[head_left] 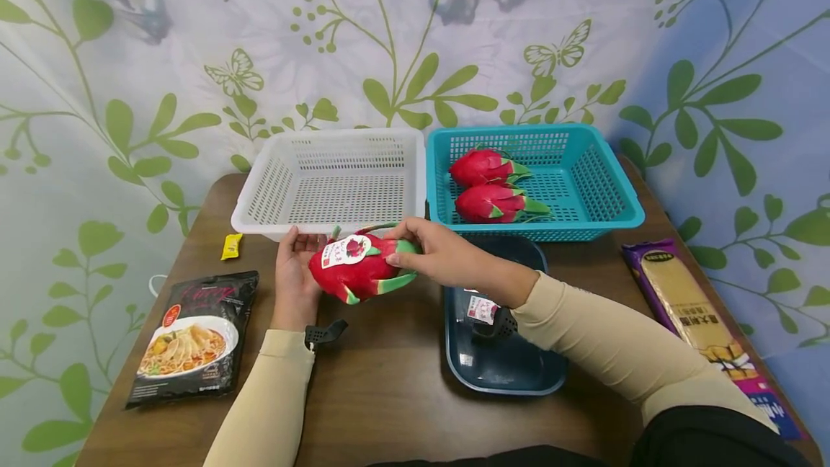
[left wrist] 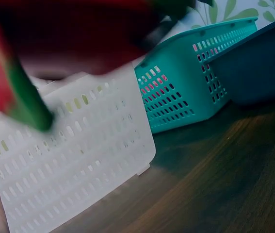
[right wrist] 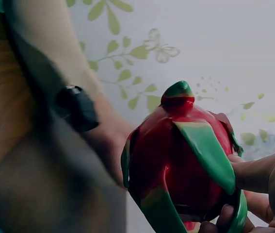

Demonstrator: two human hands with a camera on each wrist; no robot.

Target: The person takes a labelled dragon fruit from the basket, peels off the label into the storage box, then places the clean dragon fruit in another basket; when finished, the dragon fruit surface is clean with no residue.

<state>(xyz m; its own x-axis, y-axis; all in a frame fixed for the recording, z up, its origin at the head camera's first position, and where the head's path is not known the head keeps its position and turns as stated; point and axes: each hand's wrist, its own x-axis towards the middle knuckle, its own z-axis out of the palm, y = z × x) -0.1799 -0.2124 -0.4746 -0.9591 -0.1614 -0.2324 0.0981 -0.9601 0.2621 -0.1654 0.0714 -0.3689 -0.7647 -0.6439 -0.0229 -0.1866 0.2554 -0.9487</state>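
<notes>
A red dragon fruit (head_left: 350, 265) with green-tipped scales and a white label (head_left: 346, 251) is held above the table in front of the white basket. My right hand (head_left: 447, 254) grips its green-tipped end, thumb on top; the right wrist view shows the fingers against the fruit (right wrist: 186, 160). At the fruit's other end is my left hand (head_left: 300, 276), palm towards it and fingers extended. Whether the left palm bears any weight I cannot tell. Two more dragon fruits (head_left: 481, 167) (head_left: 489, 203) lie in the teal basket (head_left: 583, 225).
The white basket (head_left: 324, 228) stands at the back, left of the teal one. A dark blue tray (head_left: 506, 373) with a printed label (head_left: 483, 308) lies below my right forearm. Around are a black noodle bag (head_left: 194, 337), a yellow packet (head_left: 231, 246) and a pasta pack (head_left: 687, 301).
</notes>
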